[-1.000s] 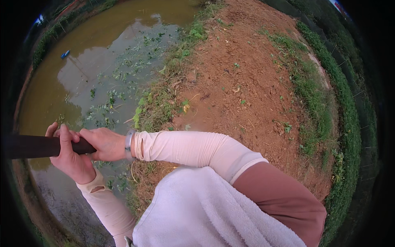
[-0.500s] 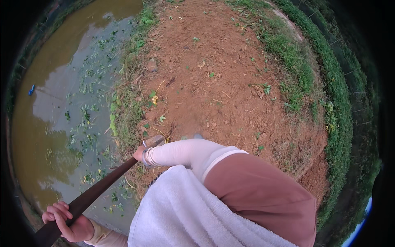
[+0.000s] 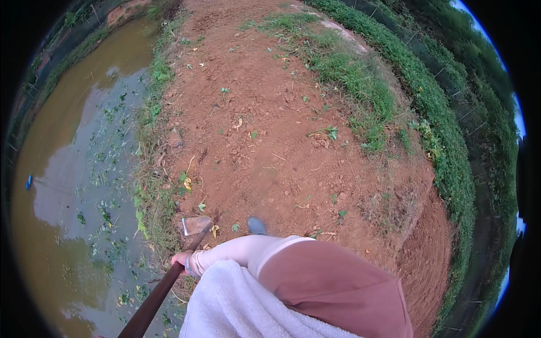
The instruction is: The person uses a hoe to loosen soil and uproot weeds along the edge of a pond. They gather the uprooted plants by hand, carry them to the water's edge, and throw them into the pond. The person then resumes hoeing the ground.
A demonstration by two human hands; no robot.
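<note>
A hoe slants from the lower left edge up to the pond bank, its dark wooden handle (image 3: 152, 304) running under my right arm's reach. My right hand (image 3: 181, 261) is wrapped round that handle, below the head. The flat, soil-coloured hoe blade (image 3: 195, 225) has a pale left edge and lies at the border of red soil and grass. My left hand is out of the picture, beyond the lower edge. One grey-blue boot (image 3: 257, 226) of mine shows on the soil, right of the blade.
A muddy pond (image 3: 62, 225) with floating leafy plants lies left of a grassy bank (image 3: 152, 180). A red dirt path (image 3: 242, 163) runs ahead, scattered with leaves. Grass (image 3: 360, 96) and a dense green strip (image 3: 445, 152) border it on the right. A white towel (image 3: 236, 304) hangs before me.
The hoe's head has turned, so the blade's flat face shows. My left hand has left the picture at the lower left. The view has shifted, and more of my boot shows.
</note>
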